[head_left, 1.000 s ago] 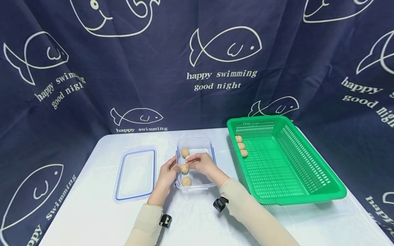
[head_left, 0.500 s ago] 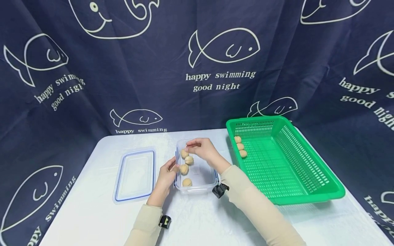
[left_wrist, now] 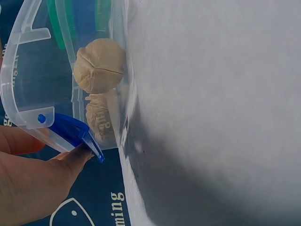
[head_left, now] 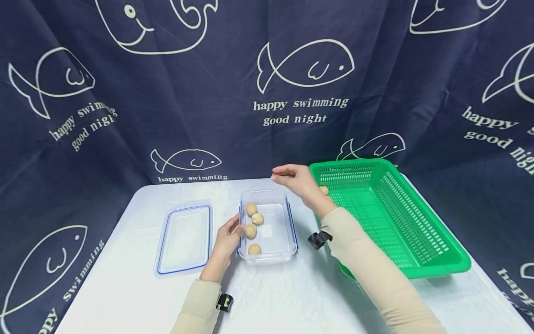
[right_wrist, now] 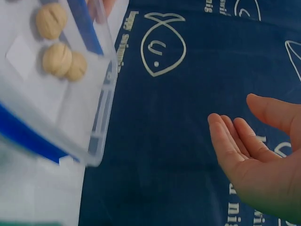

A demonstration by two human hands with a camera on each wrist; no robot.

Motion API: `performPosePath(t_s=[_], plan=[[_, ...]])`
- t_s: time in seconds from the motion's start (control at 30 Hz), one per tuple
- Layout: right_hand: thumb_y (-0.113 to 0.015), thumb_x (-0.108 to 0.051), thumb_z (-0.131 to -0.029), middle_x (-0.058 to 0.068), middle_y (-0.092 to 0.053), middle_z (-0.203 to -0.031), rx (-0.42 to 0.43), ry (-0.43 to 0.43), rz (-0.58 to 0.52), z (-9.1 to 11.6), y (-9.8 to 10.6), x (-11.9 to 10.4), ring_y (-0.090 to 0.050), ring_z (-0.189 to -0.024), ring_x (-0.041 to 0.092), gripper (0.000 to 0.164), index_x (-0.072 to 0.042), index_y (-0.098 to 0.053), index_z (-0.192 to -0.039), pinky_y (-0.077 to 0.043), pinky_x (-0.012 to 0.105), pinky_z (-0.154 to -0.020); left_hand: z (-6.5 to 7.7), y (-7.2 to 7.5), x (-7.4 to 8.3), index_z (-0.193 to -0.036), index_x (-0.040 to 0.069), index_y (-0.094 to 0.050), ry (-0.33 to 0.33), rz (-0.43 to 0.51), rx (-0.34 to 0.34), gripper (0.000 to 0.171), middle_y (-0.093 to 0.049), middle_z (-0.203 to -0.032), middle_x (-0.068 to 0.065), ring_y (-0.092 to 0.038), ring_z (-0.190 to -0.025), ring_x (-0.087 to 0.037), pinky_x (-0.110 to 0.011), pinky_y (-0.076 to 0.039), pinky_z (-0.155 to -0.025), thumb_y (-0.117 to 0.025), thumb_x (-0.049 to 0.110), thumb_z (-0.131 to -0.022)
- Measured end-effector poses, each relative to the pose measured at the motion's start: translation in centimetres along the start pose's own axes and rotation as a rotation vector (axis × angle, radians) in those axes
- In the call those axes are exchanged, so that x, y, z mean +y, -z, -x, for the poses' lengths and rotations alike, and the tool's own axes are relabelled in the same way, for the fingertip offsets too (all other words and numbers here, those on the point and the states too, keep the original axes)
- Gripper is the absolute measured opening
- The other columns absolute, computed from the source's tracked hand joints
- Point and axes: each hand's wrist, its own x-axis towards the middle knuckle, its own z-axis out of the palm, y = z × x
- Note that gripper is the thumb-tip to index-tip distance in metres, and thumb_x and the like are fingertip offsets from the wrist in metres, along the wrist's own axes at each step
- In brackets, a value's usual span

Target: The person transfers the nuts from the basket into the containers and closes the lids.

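A clear plastic food container (head_left: pixel 273 254) with blue side latches stands on the table. Inside it, along the left side, lie several walnuts, among them a middle walnut (head_left: pixel 257 218) and a front walnut (head_left: pixel 254 249). My left hand (head_left: pixel 225 239) holds the container's left wall. In the left wrist view, its fingers (left_wrist: pixel 70 160) are at the blue latch (left_wrist: pixel 70 129). My right hand (head_left: pixel 298 181) is raised behind and right of the container, holding nothing; in the right wrist view its fingers (right_wrist: pixel 225 141) are extended and apart from the thumb.
A green perforated basket (head_left: pixel 438 269) stands at the right, with a walnut (head_left: pixel 324 190) showing at its left wall; my right forearm covers part of that side. A clear lid (head_left: pixel 185 239) with a blue seal lies left of the container. A dark fish-print curtain (head_left: pixel 233 116) hangs behind the table.
My right hand has drawn away from the walnuts, up and to the right, out of the container. The second walnut from the back now lies uncovered. My left hand has stayed at the container's side.
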Motion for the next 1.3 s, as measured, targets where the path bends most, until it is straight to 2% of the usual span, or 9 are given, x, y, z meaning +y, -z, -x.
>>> performPosePath(t_s=[0.37,0.67,1.0,1.1,1.2,1.3], plan=[[-0.068,-0.018,-0.091,0.015,-0.062,-0.125,0.023,-0.008,-0.062,0.0,4.7,0.9,-0.059,-0.114,0.026,0.038,-0.004,-0.062,-0.125,-0.048,0.038,-0.101,0.1,0.0,-0.2,-0.144,-0.003,-0.039,-0.009,0.014,-0.006,0.047,-0.042,-0.144,-0.026,-0.04,-0.133,-0.039,-0.047,-0.033,-0.112,-0.048,0.006,-0.099],[-0.066,-0.026,-0.092,0.014,-0.059,-0.13,0.103,-0.008,0.021,0.0,7.9,2.4,-0.054,-0.118,0.026,0.043,-0.006,-0.06,-0.129,-0.043,0.041,-0.105,0.2,0.0,-0.2,-0.144,0.0,-0.039,0.003,0.005,-0.001,0.046,-0.042,-0.144,-0.024,-0.039,-0.134,-0.039,-0.047,-0.032,-0.113,-0.049,0.008,-0.1],[-0.063,-0.028,-0.094,0.018,-0.057,-0.129,0.151,-0.042,0.024,-0.6,10.2,5.4,-0.053,-0.114,0.021,0.048,-0.002,-0.054,-0.133,-0.043,0.039,-0.104,0.1,0.0,-0.1,-0.144,0.0,-0.039,0.01,0.008,-0.003,0.046,-0.043,-0.144,-0.024,-0.041,-0.133,-0.038,-0.046,-0.034,-0.112,-0.048,0.007,-0.099],[-0.063,-0.028,-0.094,0.018,-0.055,-0.13,0.148,-0.066,0.007,-0.8,10.6,6.1,-0.055,-0.108,0.014,0.05,0.0,-0.052,-0.135,-0.045,0.036,-0.102,0.2,0.0,0.0,-0.144,0.0,-0.039,0.014,0.014,-0.007,0.047,-0.042,-0.145,-0.024,-0.04,-0.134,-0.037,-0.046,-0.033,-0.112,-0.048,0.008,-0.099],[-0.062,-0.026,-0.095,0.018,-0.054,-0.129,0.153,-0.09,-0.018,-1.2,10.9,6.9,-0.057,-0.099,0.005,0.051,0.002,-0.05,-0.136,-0.048,0.027,-0.098,0.3,0.1,0.1,-0.145,0.0,-0.038,0.013,0.015,-0.011,0.047,-0.041,-0.145,-0.024,-0.039,-0.134,-0.038,-0.046,-0.033,-0.113,-0.048,0.008,-0.099],[-0.061,-0.023,-0.096,0.018,-0.053,-0.13,0.155,-0.124,-0.042,-1.5,11.1,7.5,-0.061,-0.106,0.015,0.051,0.004,-0.047,-0.138,-0.047,0.025,-0.1,0.2,0.1,0.1,-0.145,0.0,-0.038,0.014,0.011,-0.01,0.047,-0.042,-0.145,-0.024,-0.039,-0.134,-0.038,-0.047,-0.033,-0.112,-0.048,0.008,-0.1]])
